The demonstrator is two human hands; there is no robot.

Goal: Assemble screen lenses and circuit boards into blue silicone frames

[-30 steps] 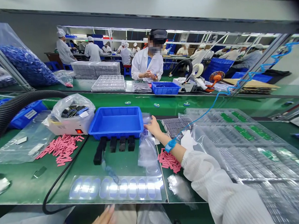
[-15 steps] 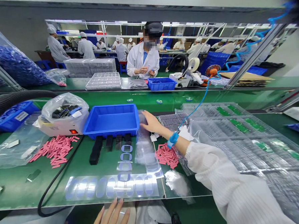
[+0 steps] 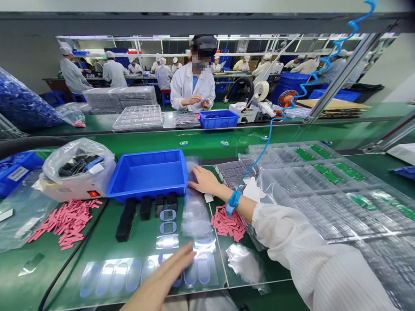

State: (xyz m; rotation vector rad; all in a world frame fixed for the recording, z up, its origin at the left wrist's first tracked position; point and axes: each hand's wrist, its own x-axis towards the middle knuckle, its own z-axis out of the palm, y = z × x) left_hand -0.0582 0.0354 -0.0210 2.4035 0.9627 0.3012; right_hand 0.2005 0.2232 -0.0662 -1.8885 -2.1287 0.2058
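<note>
My right hand [image 3: 204, 181] reaches to the far end of a stack of clear plastic film sheets [image 3: 196, 216], just right of an empty blue bin [image 3: 148, 188]. Its fingertips touch the film, thumb and fingers apart. A blue wrist strap [image 3: 233, 202] with a coiled cord circles that wrist. My left hand [image 3: 165, 278], slightly blurred, is stretched out over a clear sheet of oval film pieces [image 3: 111, 277] at the bench's front edge and holds nothing. Beyond it, single film pieces with cut-outs [image 3: 168, 227] lie in a column.
Pink strips lie in a left pile [image 3: 67, 223] and a right pile [image 3: 228, 223]. Black blocks [image 3: 126, 220] line the bin's front. Clear trays [image 3: 310, 187] with green circuit boards [image 3: 328, 173] cover the right side. A black cable [image 3: 65, 260] crosses the left. A co-worker [image 3: 193, 84] sits opposite.
My left hand has risen from below the front edge to over the oval film sheet. My right hand has shifted slightly nearer, still at the film stack. The view has moved a little.
</note>
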